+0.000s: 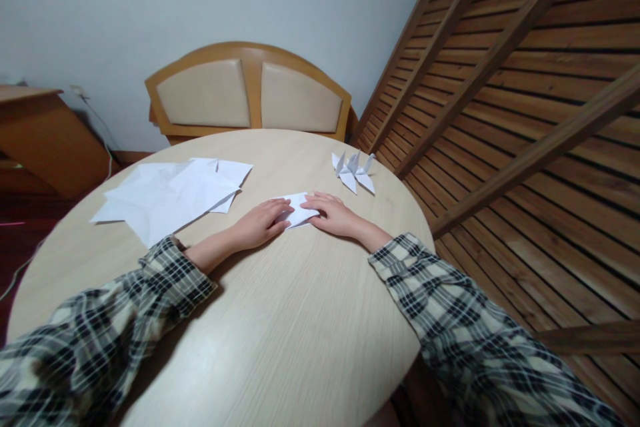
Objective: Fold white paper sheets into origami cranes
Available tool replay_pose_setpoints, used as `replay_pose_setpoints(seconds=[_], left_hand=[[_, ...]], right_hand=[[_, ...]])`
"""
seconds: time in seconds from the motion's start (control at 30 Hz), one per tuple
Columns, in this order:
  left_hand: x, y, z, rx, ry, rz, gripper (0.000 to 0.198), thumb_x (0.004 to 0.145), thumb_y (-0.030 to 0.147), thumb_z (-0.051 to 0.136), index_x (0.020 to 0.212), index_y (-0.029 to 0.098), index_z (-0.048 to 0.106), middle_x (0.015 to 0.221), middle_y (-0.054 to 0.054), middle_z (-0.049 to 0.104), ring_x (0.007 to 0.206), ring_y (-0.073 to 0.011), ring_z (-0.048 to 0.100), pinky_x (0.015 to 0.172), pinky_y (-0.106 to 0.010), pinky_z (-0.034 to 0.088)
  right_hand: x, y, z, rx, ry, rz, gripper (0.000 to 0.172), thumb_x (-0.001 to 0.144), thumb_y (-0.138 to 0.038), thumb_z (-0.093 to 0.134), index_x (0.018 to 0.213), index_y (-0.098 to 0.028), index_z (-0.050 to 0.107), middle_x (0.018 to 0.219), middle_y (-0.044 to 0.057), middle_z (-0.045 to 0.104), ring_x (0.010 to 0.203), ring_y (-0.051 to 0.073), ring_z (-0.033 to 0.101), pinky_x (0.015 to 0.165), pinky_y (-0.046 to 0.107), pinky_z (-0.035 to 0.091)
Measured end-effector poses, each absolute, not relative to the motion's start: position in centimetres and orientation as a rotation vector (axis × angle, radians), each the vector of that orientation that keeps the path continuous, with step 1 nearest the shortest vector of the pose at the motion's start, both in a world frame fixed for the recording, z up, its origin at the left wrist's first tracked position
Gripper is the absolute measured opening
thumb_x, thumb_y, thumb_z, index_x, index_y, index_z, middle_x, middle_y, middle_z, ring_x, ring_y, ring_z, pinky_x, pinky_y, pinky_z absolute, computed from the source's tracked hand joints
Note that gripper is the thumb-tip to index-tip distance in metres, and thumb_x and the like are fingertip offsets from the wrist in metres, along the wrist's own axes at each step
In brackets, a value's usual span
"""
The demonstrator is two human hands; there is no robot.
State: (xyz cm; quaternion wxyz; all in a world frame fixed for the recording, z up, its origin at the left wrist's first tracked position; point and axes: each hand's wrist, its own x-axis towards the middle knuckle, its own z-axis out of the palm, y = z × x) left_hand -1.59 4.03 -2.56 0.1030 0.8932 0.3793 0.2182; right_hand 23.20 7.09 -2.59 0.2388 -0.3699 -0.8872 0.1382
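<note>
A small folded sheet of white paper lies on the round table, between my two hands. At its left side my left hand has its thumb and fingers closed on the edge. From the right, my right hand grips the opposite edge, thumb and fingers on the paper. Parts of the paper are hidden under the fingers of both hands. Beyond my right hand stand several folded white paper cranes, close together.
Loose white paper sheets overlap in a pile at the left of the pale wooden table. A padded headboard stands behind it. Slatted wood rises along the right side, and a wooden cabinet is at far left.
</note>
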Motion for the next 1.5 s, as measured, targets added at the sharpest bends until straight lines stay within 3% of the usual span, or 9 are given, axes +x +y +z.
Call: replay_pose_setpoints(seconds=[0.17, 0.33, 0.47, 0.6, 0.97, 1.17, 1.5], left_hand=[[-1.5, 4.0, -2.5, 2.616, 1.124, 0.671, 0.031, 0.092, 0.031, 0.049, 0.121, 0.02, 0.057, 0.13, -0.014, 0.061, 0.127, -0.0292, 0.052, 0.105, -0.053, 0.043], [-1.3, 3.9, -2.4, 2.631, 1.14, 0.672, 0.031, 0.094, 0.029, 0.047, 0.12, 0.018, 0.058, 0.132, -0.015, 0.06, 0.128, -0.0287, 0.05, 0.106, -0.053, 0.041], [-1.3, 3.8, -2.3, 2.63, 1.132, 0.702, 0.029, 0.094, 0.028, 0.046, 0.118, 0.019, 0.059, 0.128, -0.013, 0.063, 0.126, -0.0271, 0.051, 0.106, -0.053, 0.041], [-1.3, 3.8, -2.3, 2.635, 1.147, 0.695, 0.029, 0.094, 0.027, 0.046, 0.119, 0.02, 0.06, 0.127, -0.012, 0.064, 0.126, -0.0265, 0.052, 0.107, -0.052, 0.04], [-1.9, 4.1, -2.4, 2.631, 1.152, 0.63, 0.035, 0.09, 0.019, 0.045, 0.123, 0.018, 0.058, 0.134, -0.013, 0.06, 0.129, -0.0262, 0.05, 0.109, -0.051, 0.04], [-1.8, 3.7, -1.8, 2.626, 1.099, 0.6, 0.034, 0.09, 0.02, 0.046, 0.123, 0.019, 0.058, 0.136, -0.013, 0.059, 0.13, -0.0263, 0.051, 0.109, -0.05, 0.039], [-1.8, 3.7, -1.9, 2.622, 1.097, 0.609, 0.032, 0.095, 0.025, 0.042, 0.121, 0.02, 0.058, 0.135, -0.012, 0.059, 0.128, -0.0253, 0.051, 0.11, -0.049, 0.039]], right_hand=[[23.3, 6.9, -2.0, -0.992, -2.416, 0.416, 0.033, 0.079, -0.017, 0.066, 0.111, -0.025, 0.068, 0.129, 0.009, 0.063, 0.128, 0.025, 0.051, 0.109, 0.05, 0.035], [24.0, 6.9, -0.9, -0.944, -2.396, 0.519, 0.016, 0.08, -0.015, 0.063, 0.094, -0.021, 0.068, 0.105, 0.006, 0.068, 0.101, 0.02, 0.062, 0.094, 0.037, 0.046], [24.5, 6.9, -0.5, -0.934, -2.341, 0.69, 0.005, 0.081, -0.015, 0.064, 0.08, -0.02, 0.065, 0.099, 0.004, 0.068, 0.106, 0.019, 0.06, 0.097, 0.035, 0.043], [24.7, 7.1, -0.6, -0.933, -2.302, 0.788, 0.007, 0.081, -0.017, 0.067, 0.075, -0.02, 0.064, 0.099, 0.005, 0.069, 0.111, 0.02, 0.059, 0.099, 0.037, 0.043], [24.7, 7.6, -1.1, -0.922, -2.309, 0.728, 0.01, 0.082, -0.012, 0.063, 0.083, -0.022, 0.067, 0.113, 0.006, 0.069, 0.109, 0.019, 0.062, 0.099, 0.037, 0.045], [24.7, 7.8, -1.1, -0.912, -2.294, 0.643, 0.004, 0.082, -0.019, 0.068, 0.078, -0.02, 0.068, 0.103, 0.006, 0.071, 0.104, 0.019, 0.063, 0.099, 0.038, 0.044], [24.6, 8.1, -1.4, -0.941, -2.26, 0.6, 0.011, 0.084, -0.022, 0.067, 0.074, -0.02, 0.069, 0.101, 0.007, 0.072, 0.101, 0.019, 0.063, 0.097, 0.037, 0.045]])
